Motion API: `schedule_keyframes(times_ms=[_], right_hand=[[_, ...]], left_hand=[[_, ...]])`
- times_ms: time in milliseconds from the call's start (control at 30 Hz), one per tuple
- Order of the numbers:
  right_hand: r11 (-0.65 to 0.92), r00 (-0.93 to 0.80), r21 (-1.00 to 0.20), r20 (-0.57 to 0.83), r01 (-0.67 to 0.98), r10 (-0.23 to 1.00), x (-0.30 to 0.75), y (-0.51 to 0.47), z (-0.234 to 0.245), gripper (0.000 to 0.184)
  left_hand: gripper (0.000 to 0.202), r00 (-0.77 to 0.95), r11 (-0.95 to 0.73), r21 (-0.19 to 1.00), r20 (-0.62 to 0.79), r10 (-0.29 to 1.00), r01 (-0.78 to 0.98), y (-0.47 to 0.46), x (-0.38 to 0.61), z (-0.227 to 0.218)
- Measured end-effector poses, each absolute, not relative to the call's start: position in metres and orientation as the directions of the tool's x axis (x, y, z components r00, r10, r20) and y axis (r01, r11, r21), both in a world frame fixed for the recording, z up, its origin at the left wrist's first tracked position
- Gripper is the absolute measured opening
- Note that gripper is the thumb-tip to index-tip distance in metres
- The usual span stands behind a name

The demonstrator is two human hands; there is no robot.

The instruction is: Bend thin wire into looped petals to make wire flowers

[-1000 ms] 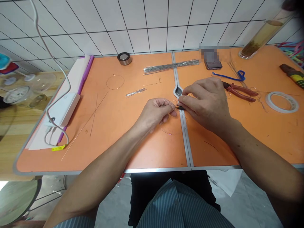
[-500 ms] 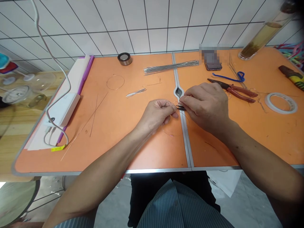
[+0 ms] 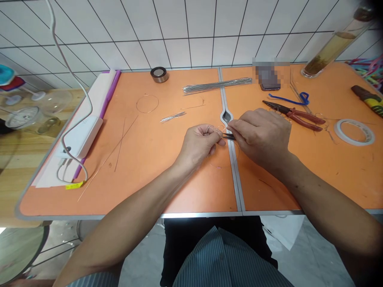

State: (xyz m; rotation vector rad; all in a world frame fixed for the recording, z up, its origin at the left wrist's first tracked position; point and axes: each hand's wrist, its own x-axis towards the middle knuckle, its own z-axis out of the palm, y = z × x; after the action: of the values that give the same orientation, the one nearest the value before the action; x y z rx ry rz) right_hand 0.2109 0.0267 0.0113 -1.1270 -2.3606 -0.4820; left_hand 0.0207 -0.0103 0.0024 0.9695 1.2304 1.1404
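Near the table's centre seam, my left hand (image 3: pixel 198 140) is closed in a pinch on a thin wire (image 3: pixel 210 128) bent into a small loop. A fine curved length of it hangs below the fingers. My right hand (image 3: pixel 261 133) is closed close beside it, a small gap apart. From under its fingers a dark, two-pointed tool (image 3: pixel 229 136) sticks out leftward toward the wire. The hand covers the rest of the tool, so I cannot tell its exact kind. The right fingertips also meet near the wire; their contact with it is unclear.
Behind the hands lie a bundle of straight wires (image 3: pixel 217 86), short wire pieces (image 3: pixel 173 116) and a wire ring (image 3: pixel 147 103). Red-handled pliers (image 3: pixel 305 117), a white tape ring (image 3: pixel 354 131) and a blue bent wire (image 3: pixel 289 98) lie right. A white power strip (image 3: pixel 82 137) lies left.
The whole view has shifted slightly. Both hands keep nearly the same pose and grip, and the right hand sits marginally farther right with the tool.
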Motion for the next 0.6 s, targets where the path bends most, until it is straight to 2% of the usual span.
schedule_keyframes(times_ms=[133,367,600], right_hand=[[0.586,-0.515,0.055,0.547,0.809,0.66,0.2095,0.0256,0.0096,0.028],[0.576,-0.535,0.123,0.56,0.808,0.633,0.2087,0.0259,0.0098,0.029],[0.559,-0.517,0.116,0.566,0.821,0.642,0.2077,0.0253,0.0064,0.03]], left_hand=[[0.023,-0.022,0.188,0.976,-0.192,0.981,-0.112,-0.0108,0.0219,0.0014],[0.022,-0.031,0.168,0.975,-0.174,0.984,-0.143,-0.0092,0.0218,-0.0038],[0.024,-0.068,0.175,0.974,-0.186,0.98,-0.141,-0.0101,0.0225,-0.0061]])
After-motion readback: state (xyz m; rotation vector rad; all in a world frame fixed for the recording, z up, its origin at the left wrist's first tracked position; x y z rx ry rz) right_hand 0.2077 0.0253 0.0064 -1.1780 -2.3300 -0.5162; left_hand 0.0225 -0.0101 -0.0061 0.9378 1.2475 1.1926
